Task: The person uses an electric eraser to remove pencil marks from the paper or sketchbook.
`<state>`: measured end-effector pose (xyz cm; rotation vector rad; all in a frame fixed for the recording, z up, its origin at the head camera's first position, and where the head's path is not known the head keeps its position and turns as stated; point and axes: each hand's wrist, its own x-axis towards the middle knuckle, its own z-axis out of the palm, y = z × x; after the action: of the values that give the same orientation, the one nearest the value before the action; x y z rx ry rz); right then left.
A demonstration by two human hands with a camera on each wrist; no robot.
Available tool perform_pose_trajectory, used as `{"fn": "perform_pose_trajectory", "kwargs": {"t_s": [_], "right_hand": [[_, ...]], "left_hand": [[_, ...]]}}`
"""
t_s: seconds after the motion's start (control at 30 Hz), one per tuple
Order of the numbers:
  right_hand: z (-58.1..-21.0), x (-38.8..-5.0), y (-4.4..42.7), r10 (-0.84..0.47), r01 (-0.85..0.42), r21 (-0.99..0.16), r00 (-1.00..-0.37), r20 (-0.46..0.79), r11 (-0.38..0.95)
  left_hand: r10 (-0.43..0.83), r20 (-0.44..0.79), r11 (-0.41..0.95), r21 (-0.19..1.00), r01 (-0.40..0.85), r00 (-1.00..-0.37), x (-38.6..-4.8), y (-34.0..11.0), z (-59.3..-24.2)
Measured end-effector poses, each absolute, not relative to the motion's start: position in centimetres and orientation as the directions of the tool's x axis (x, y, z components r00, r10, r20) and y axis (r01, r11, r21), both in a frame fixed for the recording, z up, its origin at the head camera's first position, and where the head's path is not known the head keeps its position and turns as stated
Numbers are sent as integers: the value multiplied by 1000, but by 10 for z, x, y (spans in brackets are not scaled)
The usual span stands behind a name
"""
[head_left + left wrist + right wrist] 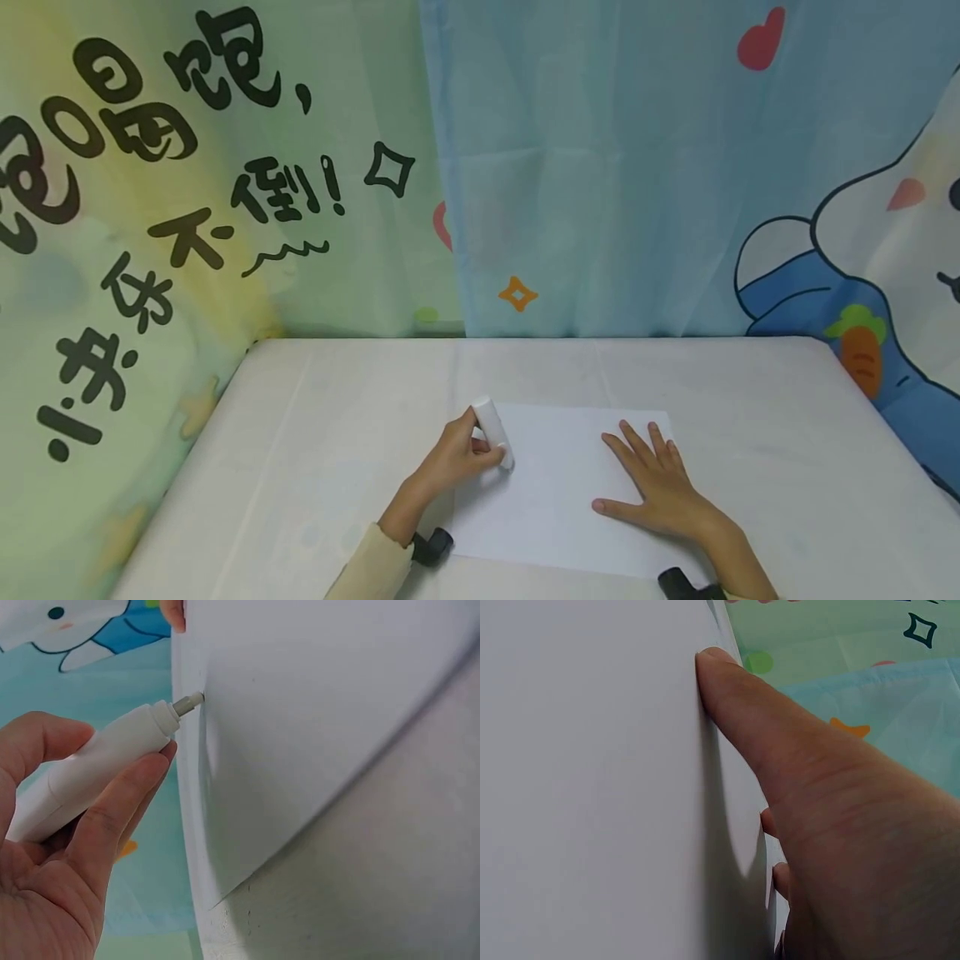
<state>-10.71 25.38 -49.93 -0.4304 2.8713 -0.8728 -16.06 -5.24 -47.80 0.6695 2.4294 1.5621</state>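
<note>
In the head view my left hand point(450, 457) grips a white electric eraser point(491, 429) over the left part of a white paper sheet point(555, 492). The left wrist view shows the electric eraser point(105, 769) between thumb and fingers, its metal collet and small pale tip pointing at the sheet point(300, 735). Whether the tip touches the paper I cannot tell. My right hand point(663, 496) rests on the right part of the sheet, fingers spread. Its thumb point(780, 750) looms large in the right wrist view, lying along the paper. I make out no marks on the sheet.
A white-covered table point(337, 400) lies under the paper. Behind it hangs a printed curtain point(600, 167) with dark lettering and a cartoon animal, reaching round the left side. Dark wrist cameras point(433, 547) sit on both wrists.
</note>
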Motion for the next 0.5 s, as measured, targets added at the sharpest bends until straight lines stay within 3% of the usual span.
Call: {"fn": "perform_pose_trajectory", "kwargs": {"t_s": [0.5], "right_hand": [[-498, -107, 254, -291, -211, -555, -955, -58, 805]], "left_hand": [[468, 87, 353, 894, 277, -879, -160, -50, -474]]}}
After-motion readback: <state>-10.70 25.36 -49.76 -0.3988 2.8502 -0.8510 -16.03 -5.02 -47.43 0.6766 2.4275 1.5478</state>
